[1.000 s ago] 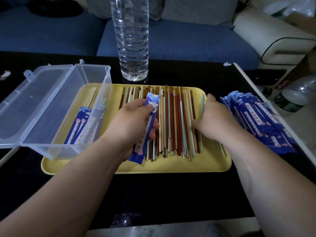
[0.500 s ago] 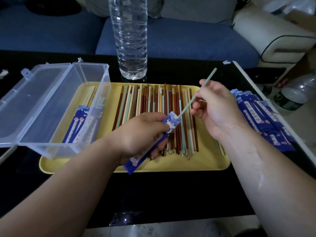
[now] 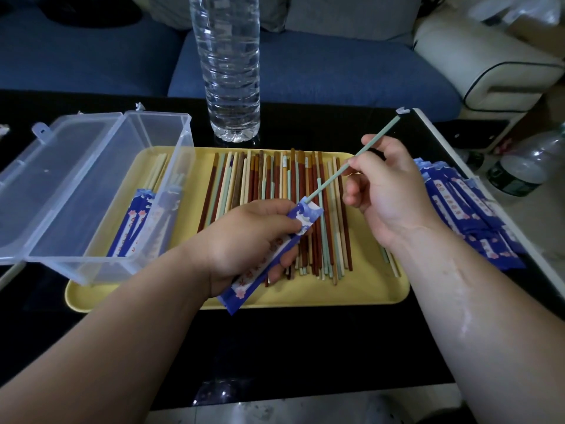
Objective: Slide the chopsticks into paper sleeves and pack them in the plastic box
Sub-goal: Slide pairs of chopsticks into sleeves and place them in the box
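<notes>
My left hand (image 3: 244,240) grips a blue paper sleeve (image 3: 301,217) slanted over the yellow tray (image 3: 376,295). My right hand (image 3: 388,191) pinches a pale green chopstick (image 3: 336,175), whose lower tip sits at the sleeve's open mouth. Several loose chopsticks (image 3: 275,185) in brown, cream and green lie side by side on the tray. The clear plastic box (image 3: 91,203) stands open at the left, resting partly on the tray, with a few sleeved chopsticks (image 3: 137,228) inside. A pile of empty blue sleeves (image 3: 458,209) lies to the right of the tray.
A tall clear water bottle (image 3: 229,71) stands just behind the tray. The box's lid (image 3: 36,166) lies open to the left. A blue sofa (image 3: 305,65) runs behind the black table (image 3: 305,347). Another bottle (image 3: 526,166) is on the floor at right.
My right hand picked a green chopstick off the tray and lifted it. My left hand tilted the sleeve toward it, and the chopstick's tip now meets the sleeve's mouth.
</notes>
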